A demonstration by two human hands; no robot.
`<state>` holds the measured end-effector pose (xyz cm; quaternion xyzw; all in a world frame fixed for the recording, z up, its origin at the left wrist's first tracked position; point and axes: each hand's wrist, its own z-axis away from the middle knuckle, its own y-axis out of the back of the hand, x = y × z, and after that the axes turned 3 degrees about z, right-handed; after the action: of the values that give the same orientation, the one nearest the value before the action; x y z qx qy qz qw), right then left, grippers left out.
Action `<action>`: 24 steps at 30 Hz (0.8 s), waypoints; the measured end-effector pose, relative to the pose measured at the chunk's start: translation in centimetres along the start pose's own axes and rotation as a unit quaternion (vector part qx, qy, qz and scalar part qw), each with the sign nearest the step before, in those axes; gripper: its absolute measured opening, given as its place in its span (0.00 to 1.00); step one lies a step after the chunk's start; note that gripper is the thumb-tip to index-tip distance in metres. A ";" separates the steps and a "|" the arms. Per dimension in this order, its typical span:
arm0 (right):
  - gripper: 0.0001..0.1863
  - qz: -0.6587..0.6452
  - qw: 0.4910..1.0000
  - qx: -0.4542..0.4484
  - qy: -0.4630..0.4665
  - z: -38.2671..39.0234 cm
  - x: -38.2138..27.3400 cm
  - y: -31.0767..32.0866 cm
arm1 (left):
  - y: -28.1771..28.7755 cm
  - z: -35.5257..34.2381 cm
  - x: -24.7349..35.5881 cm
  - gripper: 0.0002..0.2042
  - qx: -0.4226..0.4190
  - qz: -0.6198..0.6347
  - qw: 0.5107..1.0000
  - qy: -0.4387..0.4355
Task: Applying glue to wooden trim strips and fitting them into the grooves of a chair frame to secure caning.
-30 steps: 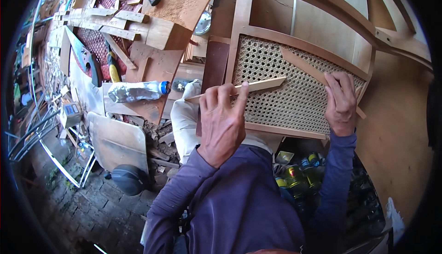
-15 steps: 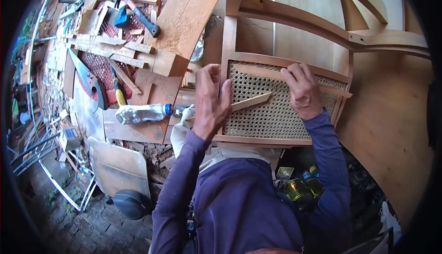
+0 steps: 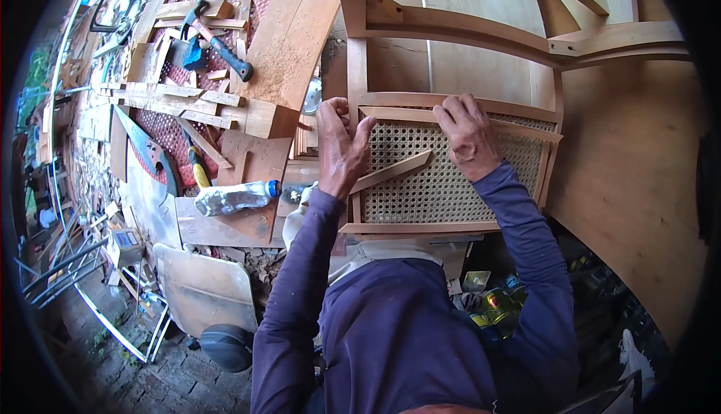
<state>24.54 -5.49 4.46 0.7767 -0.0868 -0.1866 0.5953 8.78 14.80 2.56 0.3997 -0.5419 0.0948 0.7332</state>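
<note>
A wooden frame (image 3: 451,99) with a woven cane panel (image 3: 458,174) lies in front of me. Along the panel's far edge runs a thin wooden strip (image 3: 518,128), pinched near its middle by my right hand (image 3: 470,138). My left hand (image 3: 339,147) is at the frame's left side, by the strip's left end. Its fingers are bent and its thumb stands apart; I see nothing between them. A shorter wooden piece with a slanted end (image 3: 394,171) rests slantwise on the cane, its left end beside my left hand.
To the left are a hammer (image 3: 225,50), a handsaw (image 3: 154,151), a clear bottle with a blue cap (image 3: 234,198), wood offcuts (image 3: 176,99) and a board with sawdust (image 3: 289,54). Curved furniture rails (image 3: 466,27) rise beyond the panel. A large plywood sheet (image 3: 616,174) stands at the right.
My right hand has slid the long strip left, bringing its end up to my left hand. The whole view has also shifted slightly.
</note>
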 end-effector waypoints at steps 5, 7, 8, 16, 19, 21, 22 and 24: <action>0.20 -0.005 0.999 0.039 0.002 0.1 0.1 -0.5 | -0.3 -0.8 -0.7 0.23 0.000 -0.004 1.000 0.004; 0.19 -0.001 0.999 0.032 -0.001 -0.1 0.2 -0.3 | -0.3 -1.0 -0.8 0.22 -0.004 0.003 1.000 0.009; 0.18 0.004 1.000 0.025 -0.003 -0.1 0.2 -0.2 | -0.3 -1.1 -0.8 0.22 -0.008 0.012 1.000 0.014; 0.09 0.044 0.994 0.096 0.003 0.4 0.1 -2.9 | -0.3 -2.4 -4.7 0.18 -0.009 0.045 0.997 -0.061; 0.08 0.064 0.993 0.097 -0.023 0.6 -0.5 -3.1 | 0.0 -2.3 -4.2 0.17 -0.028 0.057 0.998 0.015; 0.08 0.077 0.991 0.105 -0.027 1.1 -0.3 -3.2 | -0.1 -2.7 -5.0 0.17 -0.055 0.078 0.995 0.019; 0.08 0.077 0.990 0.117 -0.030 1.1 -0.6 -2.9 | 0.0 -2.7 -5.3 0.17 -0.060 0.078 0.995 0.014; 0.08 0.081 0.990 0.110 -0.038 1.3 -0.6 -2.9 | -0.3 -2.7 -5.0 0.17 -0.053 0.085 0.994 0.036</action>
<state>23.24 -5.65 1.56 0.8200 -0.1924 -0.1567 0.5159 8.94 17.97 -2.18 0.3094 -0.5516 0.1420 0.7614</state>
